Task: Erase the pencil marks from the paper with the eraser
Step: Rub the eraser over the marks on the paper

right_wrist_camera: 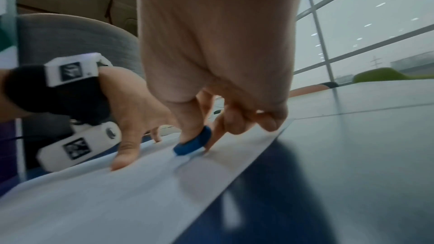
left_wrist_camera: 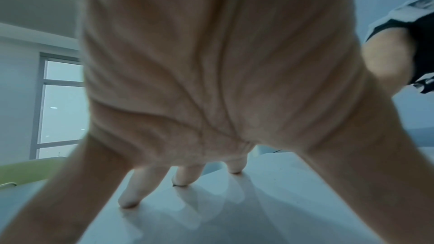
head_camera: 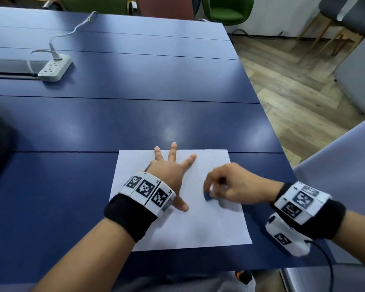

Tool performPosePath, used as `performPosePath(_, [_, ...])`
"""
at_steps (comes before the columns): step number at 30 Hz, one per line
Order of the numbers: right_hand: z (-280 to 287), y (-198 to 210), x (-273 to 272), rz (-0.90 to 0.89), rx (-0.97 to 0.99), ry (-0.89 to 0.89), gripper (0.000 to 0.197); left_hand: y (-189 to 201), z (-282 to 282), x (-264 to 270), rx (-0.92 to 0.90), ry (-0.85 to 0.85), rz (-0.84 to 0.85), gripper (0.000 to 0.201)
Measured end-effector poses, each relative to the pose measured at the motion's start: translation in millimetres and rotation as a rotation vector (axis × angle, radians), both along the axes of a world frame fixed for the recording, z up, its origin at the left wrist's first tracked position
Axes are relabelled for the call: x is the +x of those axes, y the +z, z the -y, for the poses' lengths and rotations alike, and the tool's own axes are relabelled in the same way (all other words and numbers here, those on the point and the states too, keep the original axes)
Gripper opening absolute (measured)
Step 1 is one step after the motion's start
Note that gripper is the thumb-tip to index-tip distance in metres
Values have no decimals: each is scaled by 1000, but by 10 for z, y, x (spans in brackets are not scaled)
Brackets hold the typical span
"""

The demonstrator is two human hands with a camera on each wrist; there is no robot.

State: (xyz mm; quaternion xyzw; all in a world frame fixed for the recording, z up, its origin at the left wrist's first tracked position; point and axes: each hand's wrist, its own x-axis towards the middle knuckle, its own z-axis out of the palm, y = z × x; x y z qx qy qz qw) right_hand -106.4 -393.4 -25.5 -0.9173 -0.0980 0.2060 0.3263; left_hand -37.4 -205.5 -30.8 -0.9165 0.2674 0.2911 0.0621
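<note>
A white sheet of paper [head_camera: 198,224] lies flat on the blue table [head_camera: 135,123] near its front edge. My left hand [head_camera: 169,175] is spread on the sheet's upper left part, fingers straight and pressing down; the left wrist view shows its fingertips [left_wrist_camera: 128,203] on the paper [left_wrist_camera: 234,220]. My right hand [head_camera: 223,186] pinches a small blue eraser [head_camera: 208,196] and holds its lower edge on the paper's middle right. In the right wrist view the eraser [right_wrist_camera: 192,145] touches the paper [right_wrist_camera: 117,201] between thumb and fingers. Pencil marks are too faint to make out.
A white power strip [head_camera: 55,68] with a plugged cable sits at the table's far left. The table's right edge [head_camera: 268,114] drops to a wooden floor. Green and red chairs [head_camera: 228,9] stand beyond the far edge. A grey partition [head_camera: 346,165] stands close on the right.
</note>
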Motion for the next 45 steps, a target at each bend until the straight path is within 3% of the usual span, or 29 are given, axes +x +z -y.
performPosePath(3, [22, -46, 62, 75, 65, -163, 13, 7, 4, -8, 2, -4, 8, 138])
performPosePath(8, [11, 20, -172, -105, 25, 63, 14, 10, -1, -9, 6, -2, 9, 139])
performPosePath(12, [8, -27, 45, 66, 36, -147, 13, 36, 9, -17, 18, -25, 24, 137])
performPosePath(14, [14, -63, -17, 56, 95, -188, 14, 38, 14, -20, 22, -30, 29, 137])
performPosePath(19, [35, 24, -196, -66, 24, 32, 14, 57, 13, -30, 29, -29, 29, 137])
performPosePath(24, [10, -32, -73, 70, 57, -116, 14, 67, 26, -38, 25, -28, 34, 136])
performPosePath(29, [52, 24, -379, -103, 54, 59, 13, 82, 18, -49, 34, -27, 37, 135])
performPosePath(34, [-4, -9, -195, 65, 55, -84, 14, 99, 31, -52, 37, -29, 36, 135])
performPosePath(40, [41, 33, -420, -97, 47, 68, 14, 107, 22, -55, 35, -25, 29, 135])
performPosePath(45, [41, -34, -317, 76, 59, -135, 15, 108, 32, -51, 47, -35, 30, 135])
